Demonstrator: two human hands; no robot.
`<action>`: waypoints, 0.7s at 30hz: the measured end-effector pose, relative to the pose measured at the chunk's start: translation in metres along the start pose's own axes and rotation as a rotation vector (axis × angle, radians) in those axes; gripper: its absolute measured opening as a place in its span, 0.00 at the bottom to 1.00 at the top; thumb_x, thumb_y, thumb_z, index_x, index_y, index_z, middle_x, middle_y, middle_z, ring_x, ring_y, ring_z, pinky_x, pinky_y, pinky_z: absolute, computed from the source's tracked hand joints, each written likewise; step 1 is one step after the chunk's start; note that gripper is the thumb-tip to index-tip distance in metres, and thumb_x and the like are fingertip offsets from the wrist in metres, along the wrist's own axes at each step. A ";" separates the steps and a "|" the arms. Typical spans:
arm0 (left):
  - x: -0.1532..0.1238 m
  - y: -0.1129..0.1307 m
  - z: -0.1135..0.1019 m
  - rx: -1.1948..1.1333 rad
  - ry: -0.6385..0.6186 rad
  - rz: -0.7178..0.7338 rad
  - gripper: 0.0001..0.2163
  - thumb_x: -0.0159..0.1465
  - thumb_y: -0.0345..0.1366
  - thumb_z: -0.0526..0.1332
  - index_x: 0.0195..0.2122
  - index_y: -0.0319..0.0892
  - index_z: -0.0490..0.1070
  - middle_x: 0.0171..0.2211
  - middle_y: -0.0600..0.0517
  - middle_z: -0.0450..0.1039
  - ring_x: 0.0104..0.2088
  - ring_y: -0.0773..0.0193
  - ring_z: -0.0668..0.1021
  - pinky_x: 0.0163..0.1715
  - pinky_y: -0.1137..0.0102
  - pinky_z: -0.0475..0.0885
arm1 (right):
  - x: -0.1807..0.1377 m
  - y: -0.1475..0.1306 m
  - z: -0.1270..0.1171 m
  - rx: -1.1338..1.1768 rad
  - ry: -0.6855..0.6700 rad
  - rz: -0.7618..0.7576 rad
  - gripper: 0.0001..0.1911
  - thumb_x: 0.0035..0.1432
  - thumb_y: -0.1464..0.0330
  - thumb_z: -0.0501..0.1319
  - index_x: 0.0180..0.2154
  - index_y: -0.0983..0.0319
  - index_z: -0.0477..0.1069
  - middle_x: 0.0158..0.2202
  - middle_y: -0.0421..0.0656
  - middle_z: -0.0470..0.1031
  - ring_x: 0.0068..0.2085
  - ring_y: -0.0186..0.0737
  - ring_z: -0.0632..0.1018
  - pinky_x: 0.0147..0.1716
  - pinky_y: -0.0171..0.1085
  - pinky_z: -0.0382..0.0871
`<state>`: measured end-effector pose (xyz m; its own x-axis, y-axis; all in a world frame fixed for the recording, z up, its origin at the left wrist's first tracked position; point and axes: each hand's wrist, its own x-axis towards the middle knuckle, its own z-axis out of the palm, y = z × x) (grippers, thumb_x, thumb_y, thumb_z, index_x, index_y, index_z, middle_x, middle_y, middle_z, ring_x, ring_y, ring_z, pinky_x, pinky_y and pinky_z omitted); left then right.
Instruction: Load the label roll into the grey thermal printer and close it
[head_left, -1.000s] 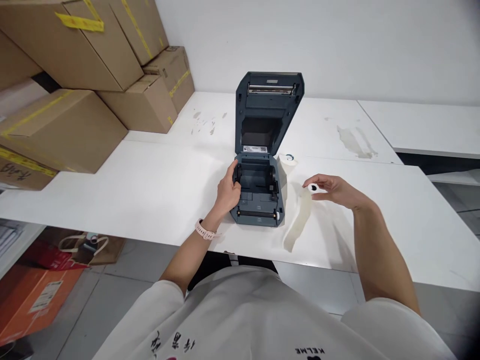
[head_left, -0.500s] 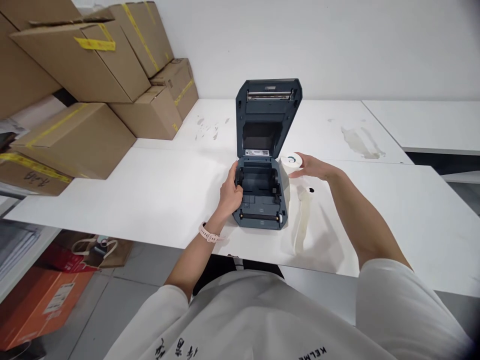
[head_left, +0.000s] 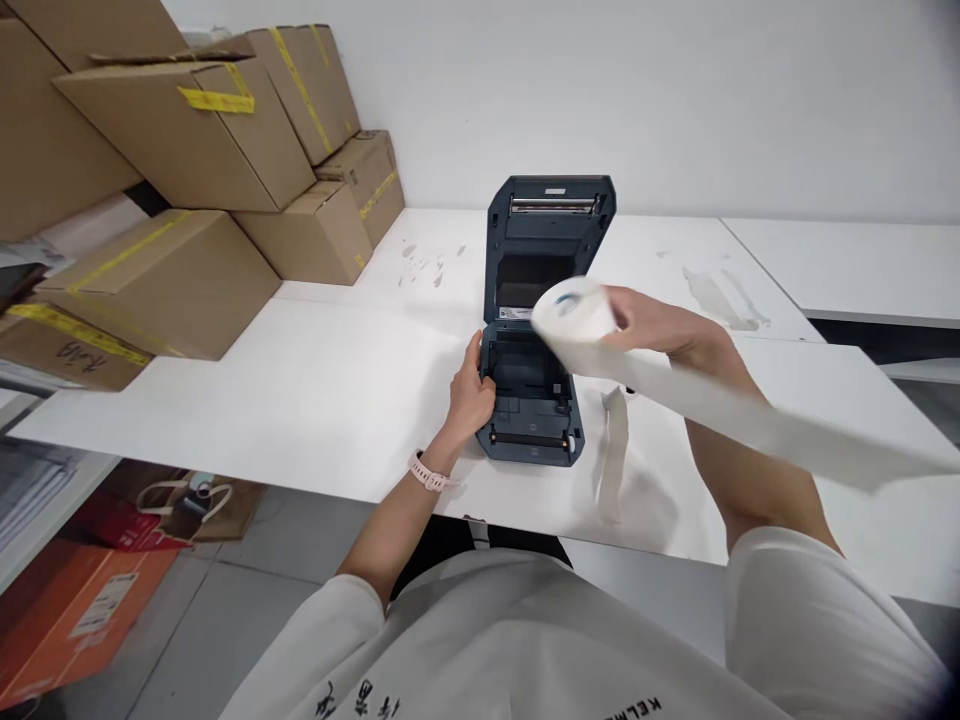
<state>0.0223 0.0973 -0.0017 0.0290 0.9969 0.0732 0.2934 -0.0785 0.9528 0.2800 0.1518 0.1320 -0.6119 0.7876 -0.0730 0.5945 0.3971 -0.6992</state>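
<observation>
A dark blue label printer (head_left: 532,400) stands on the white table (head_left: 315,390) with its lid (head_left: 550,245) raised upright. My left hand (head_left: 471,395) grips the printer's left side wall, thumb inside the paper bay. My right hand (head_left: 660,325) holds a white paper roll (head_left: 574,315) in the air above the printer's right edge. A long strip of paper (head_left: 780,425) trails from the roll toward the right, blurred by motion. A small empty core with a short paper strip (head_left: 615,440) lies on the table right of the printer.
Several cardboard boxes (head_left: 165,200) with yellow tape are stacked at the back left of the table. A second white table (head_left: 855,265) stands at the right. Orange boxes (head_left: 67,610) and a bag (head_left: 187,495) lie on the floor at the left.
My right hand put down the empty core, reached to the full roll behind the printer and lifted it up, paper unrolling to the right. The left hand stayed on the printer.
</observation>
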 end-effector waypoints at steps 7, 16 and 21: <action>0.001 0.002 0.003 -0.016 0.031 -0.024 0.40 0.62 0.26 0.56 0.75 0.49 0.47 0.73 0.45 0.62 0.72 0.48 0.67 0.71 0.47 0.61 | 0.055 -0.056 0.037 -0.669 -0.292 0.077 0.23 0.48 0.55 0.70 0.44 0.57 0.74 0.44 0.47 0.81 0.47 0.59 0.79 0.42 0.46 0.67; 0.004 -0.009 0.004 -0.057 0.036 0.010 0.39 0.63 0.28 0.56 0.75 0.54 0.48 0.72 0.48 0.63 0.71 0.49 0.68 0.70 0.46 0.62 | 0.044 -0.037 0.032 -0.426 -0.258 0.095 0.30 0.51 0.50 0.69 0.52 0.57 0.71 0.54 0.47 0.79 0.51 0.56 0.79 0.43 0.44 0.70; 0.002 -0.004 0.003 -0.033 0.032 -0.006 0.40 0.61 0.26 0.56 0.75 0.50 0.47 0.74 0.46 0.60 0.73 0.49 0.64 0.72 0.47 0.59 | 0.047 -0.022 0.044 -0.428 -0.250 0.070 0.35 0.50 0.53 0.70 0.57 0.58 0.70 0.58 0.49 0.77 0.55 0.58 0.78 0.49 0.46 0.71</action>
<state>0.0239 0.0993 -0.0066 -0.0033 0.9971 0.0760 0.2621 -0.0725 0.9623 0.2157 0.1592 0.1129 -0.6378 0.7033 -0.3140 0.7675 0.5461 -0.3357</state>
